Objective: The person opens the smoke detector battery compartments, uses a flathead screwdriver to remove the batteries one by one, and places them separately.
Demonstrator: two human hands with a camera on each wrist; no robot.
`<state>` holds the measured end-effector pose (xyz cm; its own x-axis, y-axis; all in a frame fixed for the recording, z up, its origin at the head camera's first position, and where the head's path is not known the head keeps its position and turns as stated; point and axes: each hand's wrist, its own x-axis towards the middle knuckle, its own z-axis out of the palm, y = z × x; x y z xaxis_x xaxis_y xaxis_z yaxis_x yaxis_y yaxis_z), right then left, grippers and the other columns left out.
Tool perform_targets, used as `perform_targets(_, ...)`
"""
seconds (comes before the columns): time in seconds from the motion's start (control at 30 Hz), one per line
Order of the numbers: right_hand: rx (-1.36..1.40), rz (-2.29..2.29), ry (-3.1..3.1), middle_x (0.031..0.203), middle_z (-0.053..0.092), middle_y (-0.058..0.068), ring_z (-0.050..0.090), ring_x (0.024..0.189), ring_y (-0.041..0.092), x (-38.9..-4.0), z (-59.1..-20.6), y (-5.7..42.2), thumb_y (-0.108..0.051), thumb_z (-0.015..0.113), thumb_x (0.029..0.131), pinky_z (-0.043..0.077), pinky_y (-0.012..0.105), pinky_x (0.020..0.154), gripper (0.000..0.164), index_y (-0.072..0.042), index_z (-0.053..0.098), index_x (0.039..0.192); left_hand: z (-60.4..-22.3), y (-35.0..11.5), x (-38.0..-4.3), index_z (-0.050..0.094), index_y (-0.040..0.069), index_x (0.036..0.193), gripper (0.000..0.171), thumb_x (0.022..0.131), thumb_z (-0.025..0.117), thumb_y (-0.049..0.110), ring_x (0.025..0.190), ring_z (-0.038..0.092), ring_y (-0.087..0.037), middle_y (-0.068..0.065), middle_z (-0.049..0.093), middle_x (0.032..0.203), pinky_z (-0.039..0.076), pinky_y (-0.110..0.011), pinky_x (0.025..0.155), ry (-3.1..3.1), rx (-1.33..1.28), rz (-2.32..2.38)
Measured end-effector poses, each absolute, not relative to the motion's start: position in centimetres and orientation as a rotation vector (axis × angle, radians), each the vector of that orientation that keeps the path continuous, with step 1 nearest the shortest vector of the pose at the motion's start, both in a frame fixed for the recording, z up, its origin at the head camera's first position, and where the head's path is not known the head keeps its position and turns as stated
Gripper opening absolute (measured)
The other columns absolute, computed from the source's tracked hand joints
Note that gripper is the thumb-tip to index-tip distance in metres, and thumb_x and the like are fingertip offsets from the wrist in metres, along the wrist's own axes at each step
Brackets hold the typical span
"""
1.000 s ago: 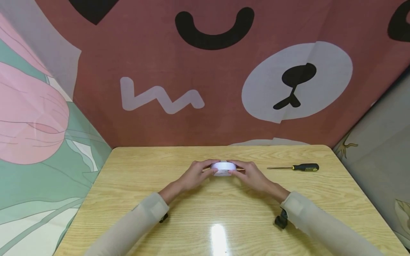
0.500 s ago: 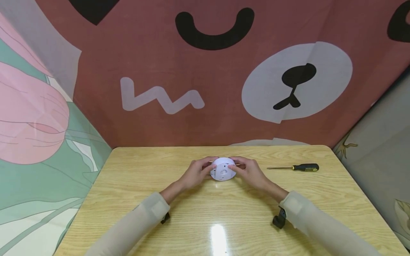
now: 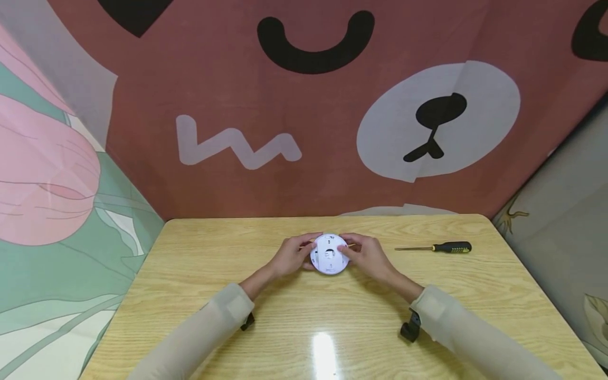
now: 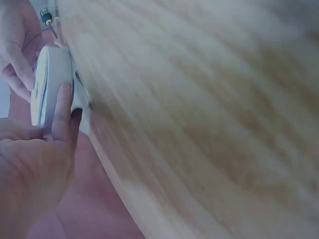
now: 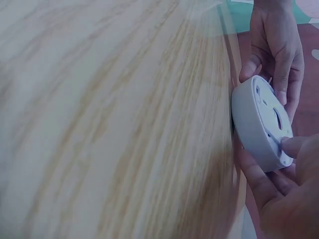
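A white round plastic device [image 3: 328, 262], a flat thick disc, is held up over the table between both hands. Its face with a central hole and small slots is turned toward the head camera. My left hand [image 3: 286, 258] grips the left edge, thumb on the face and fingers behind. The right hand [image 3: 372, 258] holds the opposite edge the same way, its thumb pressed on the face. In the right wrist view the device [image 5: 249, 117] shows its smooth side wall, with fingers under it. The left wrist view shows the rim of the device [image 4: 59, 74] against the left fingers.
A screwdriver [image 3: 452, 247] with a black and yellow handle lies on the wooden table [image 3: 228, 237] to the right, its shaft pointing at the right hand. Printed cloth [image 3: 328, 184] hangs behind the table's back edge.
The device has tilted in the hands: its side wall faced the head camera earlier, and now its slotted face does. Both hands have kept their hold and barely shifted. The screwdriver stays put.
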<state>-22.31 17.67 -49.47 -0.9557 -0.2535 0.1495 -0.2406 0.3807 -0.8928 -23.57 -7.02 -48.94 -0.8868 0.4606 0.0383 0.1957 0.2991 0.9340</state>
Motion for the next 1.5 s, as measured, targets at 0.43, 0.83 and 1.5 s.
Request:
perform_targets(0.43,-0.344,-1.629,2.577,0.125,0.073,0.022,0.074,0.105,0.031,-22.5,-50.0,17.4,-0.007,0.073,0.100,0.064,0.032,0.064,0.037,0.002,0.069,0.136,-49.3,-6.5,-23.3,0.058,0.004,0.151,0.040,0.111,0.055,0.008,0.094,0.075,-0.022,-0.021,0.064,0.143,0.063,-0.029,0.062,2.467,0.554,1.527)
perform_targets(0.83,-0.297,-1.579,2.582,0.125,0.073,0.023,0.074,0.096,0.021,-22.5,-50.0,17.1,-0.008,0.071,0.102,0.064,0.031,0.064,0.036,0.003,0.069,0.135,-49.4,-6.5,-23.3,0.058,0.006,0.151,0.041,0.111,0.056,0.011,0.108,0.069,-0.021,-0.016,0.066,0.142,0.063,-0.026,0.069,2.471,0.474,1.506)
perform_targets(1.5,-0.379,-1.452,2.689,0.133,0.072,0.016,0.072,0.111,0.025,-21.7,-50.0,16.9,-0.030,0.089,0.088,0.059,0.031,0.091,0.069,0.002,0.063,0.144,-49.2,-6.1,-24.5,0.068,0.005,0.140,0.036,0.107,0.064,0.019,0.095,0.071,-0.017,-0.018,0.073,0.129,0.063,-0.030,0.066,2.374,0.311,1.624)
